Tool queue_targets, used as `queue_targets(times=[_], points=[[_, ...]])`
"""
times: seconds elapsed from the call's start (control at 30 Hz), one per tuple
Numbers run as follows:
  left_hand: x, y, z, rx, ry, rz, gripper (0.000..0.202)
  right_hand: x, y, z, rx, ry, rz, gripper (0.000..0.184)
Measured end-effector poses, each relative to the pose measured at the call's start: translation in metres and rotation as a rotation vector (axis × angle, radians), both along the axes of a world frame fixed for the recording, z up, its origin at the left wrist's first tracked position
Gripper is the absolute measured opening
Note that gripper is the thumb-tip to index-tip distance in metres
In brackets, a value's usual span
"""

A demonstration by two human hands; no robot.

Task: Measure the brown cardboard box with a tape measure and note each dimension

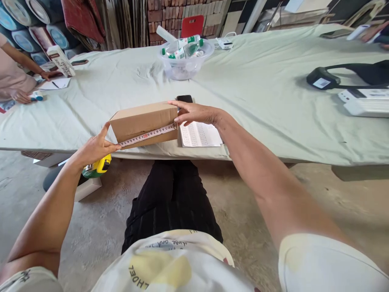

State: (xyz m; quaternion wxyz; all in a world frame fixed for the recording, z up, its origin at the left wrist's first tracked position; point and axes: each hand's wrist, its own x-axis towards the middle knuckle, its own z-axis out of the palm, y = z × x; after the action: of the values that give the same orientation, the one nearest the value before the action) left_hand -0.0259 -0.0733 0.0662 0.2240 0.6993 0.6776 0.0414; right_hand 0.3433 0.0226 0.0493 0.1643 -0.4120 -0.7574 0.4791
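Observation:
A brown cardboard box [142, 118] sits at the near edge of the table. A white measuring tape [148, 135] runs along its front face. My left hand [95, 148] pinches the tape at the box's left corner, with the yellow tape case [97, 167] hanging below the hand. My right hand [194, 113] pinches the tape's end against the box's right corner, fingers partly stretched over the box top.
The table is covered by a pale green cloth [261, 89]. A printed sheet [199, 134] and a black phone [184, 98] lie by the box. A clear bowl of bottles [185, 56] stands further back. A black scanner [323, 79] rests at right. Another person's hands [21, 96] work at far left.

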Motion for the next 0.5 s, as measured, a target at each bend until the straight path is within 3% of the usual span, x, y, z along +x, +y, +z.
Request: queue_targets(times=[0.1,0.2,0.3,0.4,0.5], points=[[0.005,0.007,0.000,0.029,-0.002,-0.001,0.115,0.002,0.000,-0.007,-0.028,0.032,0.035,0.087],[0.008,0.011,0.001,0.082,0.046,-0.003,0.108,0.000,0.000,-0.015,0.019,0.005,0.061,0.105],[0.006,0.014,0.003,0.103,0.078,-0.019,0.089,-0.004,-0.002,-0.024,0.071,0.003,0.059,0.115],[0.001,0.018,0.001,0.145,0.125,-0.044,0.061,-0.006,-0.006,-0.033,0.081,-0.001,0.053,0.109],[-0.002,0.021,-0.003,0.187,0.141,-0.060,0.049,-0.009,-0.010,-0.041,0.085,-0.013,0.032,0.105]])
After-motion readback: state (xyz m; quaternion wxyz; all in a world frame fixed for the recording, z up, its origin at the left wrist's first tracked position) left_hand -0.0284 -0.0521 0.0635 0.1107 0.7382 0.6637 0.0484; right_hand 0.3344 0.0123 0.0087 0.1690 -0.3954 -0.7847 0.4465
